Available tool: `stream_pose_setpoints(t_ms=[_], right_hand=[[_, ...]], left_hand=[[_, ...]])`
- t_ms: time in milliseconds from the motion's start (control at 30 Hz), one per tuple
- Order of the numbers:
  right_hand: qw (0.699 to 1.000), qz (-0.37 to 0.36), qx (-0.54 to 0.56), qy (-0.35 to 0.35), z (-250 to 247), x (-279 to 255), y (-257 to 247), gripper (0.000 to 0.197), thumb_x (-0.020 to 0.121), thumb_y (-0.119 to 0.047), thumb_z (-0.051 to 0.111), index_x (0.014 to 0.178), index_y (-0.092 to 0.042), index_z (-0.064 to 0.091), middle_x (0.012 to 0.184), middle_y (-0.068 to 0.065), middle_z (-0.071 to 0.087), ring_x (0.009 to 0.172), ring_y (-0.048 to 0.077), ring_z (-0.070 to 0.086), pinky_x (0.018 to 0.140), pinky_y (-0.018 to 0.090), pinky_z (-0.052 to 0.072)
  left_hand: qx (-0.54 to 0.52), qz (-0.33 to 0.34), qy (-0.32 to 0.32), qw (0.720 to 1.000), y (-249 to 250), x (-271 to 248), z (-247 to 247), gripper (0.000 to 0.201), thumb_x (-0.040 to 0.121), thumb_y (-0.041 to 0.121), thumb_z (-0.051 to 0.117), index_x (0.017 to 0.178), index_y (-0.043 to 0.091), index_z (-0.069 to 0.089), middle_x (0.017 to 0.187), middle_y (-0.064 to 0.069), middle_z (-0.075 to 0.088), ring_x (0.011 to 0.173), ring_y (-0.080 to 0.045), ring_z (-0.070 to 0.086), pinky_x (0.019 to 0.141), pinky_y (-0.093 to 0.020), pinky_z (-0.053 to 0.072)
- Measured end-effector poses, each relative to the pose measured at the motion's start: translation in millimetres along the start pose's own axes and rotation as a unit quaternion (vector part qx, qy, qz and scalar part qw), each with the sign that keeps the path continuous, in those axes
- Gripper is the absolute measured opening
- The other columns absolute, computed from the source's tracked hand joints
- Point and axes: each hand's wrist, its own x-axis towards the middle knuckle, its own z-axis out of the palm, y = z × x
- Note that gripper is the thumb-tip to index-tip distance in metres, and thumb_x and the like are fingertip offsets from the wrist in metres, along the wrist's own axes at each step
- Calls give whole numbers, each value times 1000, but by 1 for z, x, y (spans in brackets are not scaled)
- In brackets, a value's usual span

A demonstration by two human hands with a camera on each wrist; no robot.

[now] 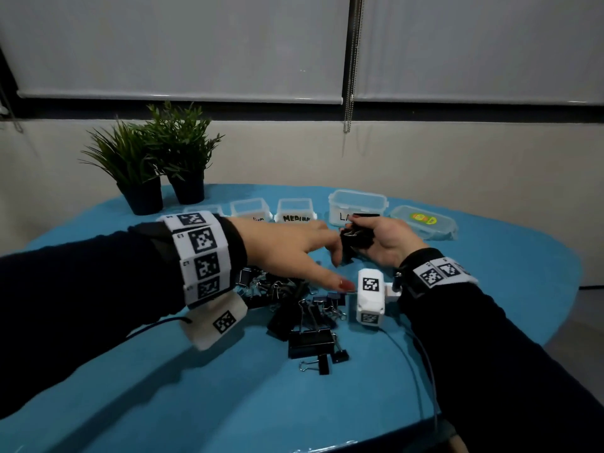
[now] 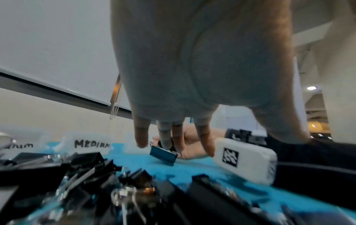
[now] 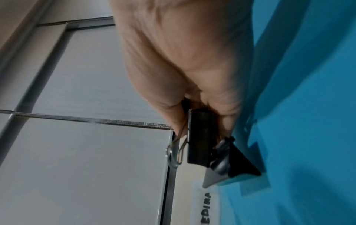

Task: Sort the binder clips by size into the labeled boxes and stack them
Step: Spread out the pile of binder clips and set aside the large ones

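Note:
My right hand (image 1: 363, 234) lies palm up in front of the box labeled for large clips (image 1: 356, 204) and grips a bunch of black binder clips (image 1: 356, 239). The right wrist view shows its fingers curled round one black clip (image 3: 200, 137), with a second clip (image 3: 240, 162) hanging below. My left hand (image 1: 340, 271) reaches across with straight fingers. Its fingertips (image 2: 166, 144) touch a black clip (image 2: 163, 155) at the edge of the right palm (image 2: 192, 146); the thumb stands apart. A pile of loose clips (image 1: 294, 308) of mixed sizes lies under my left wrist.
Open clear boxes stand in a row at the back: one marked MEDIUM (image 1: 295, 212), another to its left (image 1: 250, 209). A clear lid (image 1: 425, 222) lies at the far right. Two potted plants (image 1: 157, 165) stand at the back left. The blue table (image 1: 196, 403) edge runs close by me.

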Motion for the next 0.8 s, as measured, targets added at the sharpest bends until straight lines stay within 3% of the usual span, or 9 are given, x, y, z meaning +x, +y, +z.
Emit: stream_pose_setpoints(t_ms=[100,200,300,333,433,533,600,700,800], right_hand=[[1000,6,-9,2,-9,1,0,5,98,-2,57,95,-4,60,81,11,60,76,26,66,51,33,60],[1000,10,-26,-13,-8,0,2,4,98,-1,56,97,-3,59,82,11,60,79,26,66,53,31,61],[999,11,-25,-27,-10,-1,3,6,99,-1,53,100,-1,60,83,12,61,81,26,66,56,31,62],[999,13,-22,-28,-11,-2,3,8,99,-1,53,100,-1,60,84,13,61,82,27,66,58,32,62],[999,12,-20,-30,-13,-4,3,9,99,0,52,101,0,61,84,13,63,81,26,67,59,31,63],[999,6,-25,-29,-12,-5,4,9,99,0,53,103,1,61,84,12,64,80,25,67,61,30,62],[999,3,-32,-31,-12,-4,5,9,98,-1,54,103,0,62,83,12,64,80,25,67,64,32,62],[999,-2,-36,-27,-14,-1,4,7,97,-1,57,102,-2,62,81,11,65,75,24,69,61,33,62],[999,-15,-31,-12,-17,-1,2,8,96,1,58,103,-2,62,79,11,66,66,22,71,54,33,60]], left_hand=[[-2,23,-102,995,8,-3,17,70,57,85,67,116,51,48,130,15,40,126,-15,45,114,-43,37],[21,35,-149,988,11,-2,36,77,56,75,78,119,49,41,145,13,26,138,-21,34,120,-43,29],[69,66,-135,986,11,1,51,95,62,78,74,138,43,29,163,17,-5,152,-19,7,125,-49,12],[69,79,-117,988,10,3,55,97,66,80,70,143,40,26,164,17,-6,153,-17,5,125,-52,11],[50,98,-69,992,6,10,61,79,83,73,59,146,36,27,156,7,29,145,-15,27,120,-57,21],[61,114,-24,991,3,14,61,61,96,58,53,146,30,33,140,3,48,129,-16,48,113,-48,36],[60,121,-4,991,0,15,60,52,101,46,52,146,26,37,141,1,51,126,-17,50,110,-42,40],[110,110,10,988,-5,20,56,51,104,42,46,151,23,37,151,1,44,133,-19,45,114,-37,35],[152,42,6,987,-14,23,53,55,107,44,37,156,21,30,160,-1,33,141,-22,39,118,-36,30]])
